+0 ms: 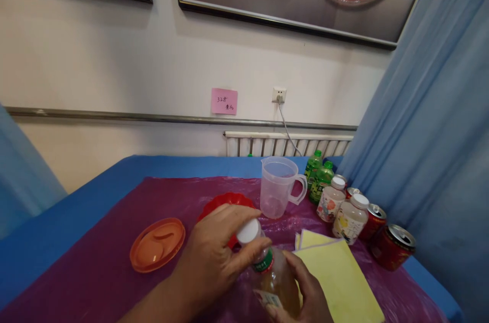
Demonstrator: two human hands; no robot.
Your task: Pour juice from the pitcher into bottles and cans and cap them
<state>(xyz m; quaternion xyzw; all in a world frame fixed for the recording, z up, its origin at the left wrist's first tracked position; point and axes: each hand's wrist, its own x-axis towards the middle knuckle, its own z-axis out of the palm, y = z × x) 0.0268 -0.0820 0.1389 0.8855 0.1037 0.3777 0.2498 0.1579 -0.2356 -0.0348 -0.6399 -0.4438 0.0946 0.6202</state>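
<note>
A clear plastic bottle of amber liquid tilts to the left in front of me, with a green band round its neck and a white cap on top. Wrapped round the bottle's body is my right hand. At the top, my left hand has its thumb and forefinger curled about the cap and neck; its other fingers are partly hidden. Behind this hand sits a red scalloped dish, largely covered. A translucent measuring jug stands upright just beyond the bottle.
An orange lid-like dish lies left on the purple sheet. Yellow cloths lie at right. Beyond them stand green bottles, white-capped jars and red cans, beside a blue curtain.
</note>
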